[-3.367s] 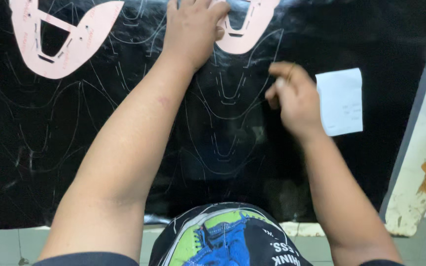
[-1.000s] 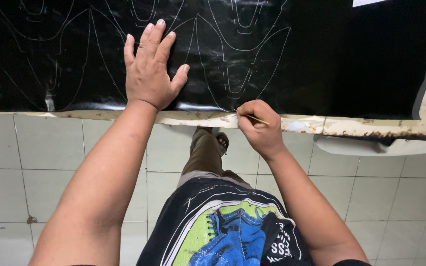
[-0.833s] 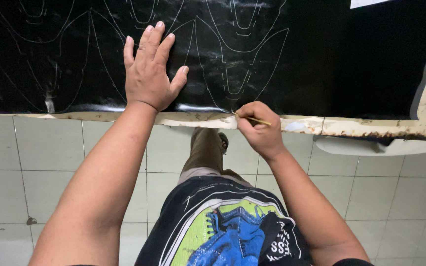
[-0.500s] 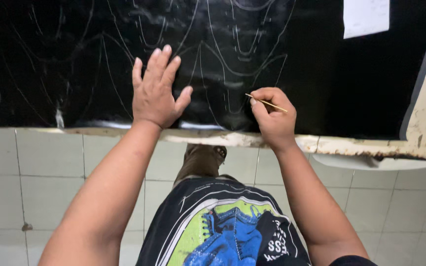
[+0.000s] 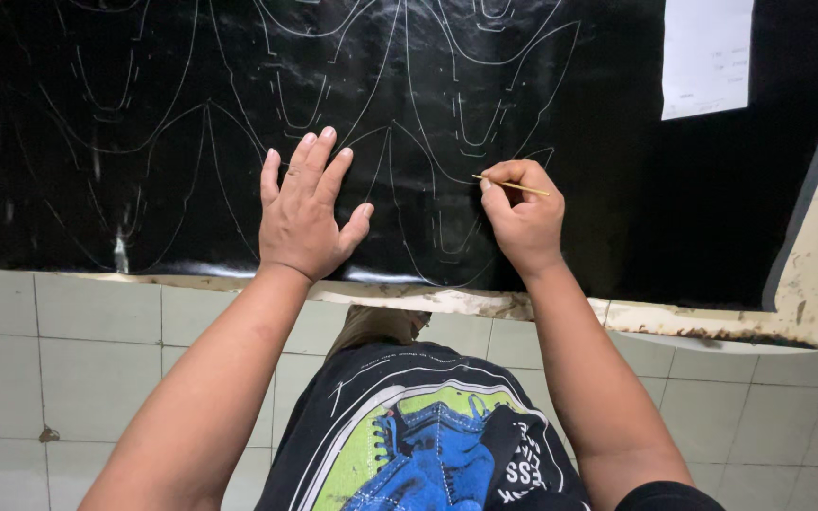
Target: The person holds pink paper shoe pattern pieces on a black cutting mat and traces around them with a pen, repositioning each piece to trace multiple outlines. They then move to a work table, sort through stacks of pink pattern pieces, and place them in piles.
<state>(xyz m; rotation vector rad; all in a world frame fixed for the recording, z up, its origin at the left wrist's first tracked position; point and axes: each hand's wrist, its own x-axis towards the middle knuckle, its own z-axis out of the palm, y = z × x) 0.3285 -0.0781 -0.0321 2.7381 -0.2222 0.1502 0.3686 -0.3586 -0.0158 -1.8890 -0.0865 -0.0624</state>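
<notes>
Now my right hand (image 5: 525, 220), pinching the thin marking stick (image 5: 511, 185), has risen from the table's edge (image 5: 447, 301) to mid-frame over the black sheet (image 5: 598, 208); my left hand (image 5: 303, 220) stays spread flat.

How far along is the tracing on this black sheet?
Done: thin pale outlines already cover most of the glossy black sheet. In hand: the left hand lies flat on the sheet; the right hand holds a thin yellowish marking stick at an outline. Left: the sheet's right part, below the white paper slip, is unmarked.
</notes>
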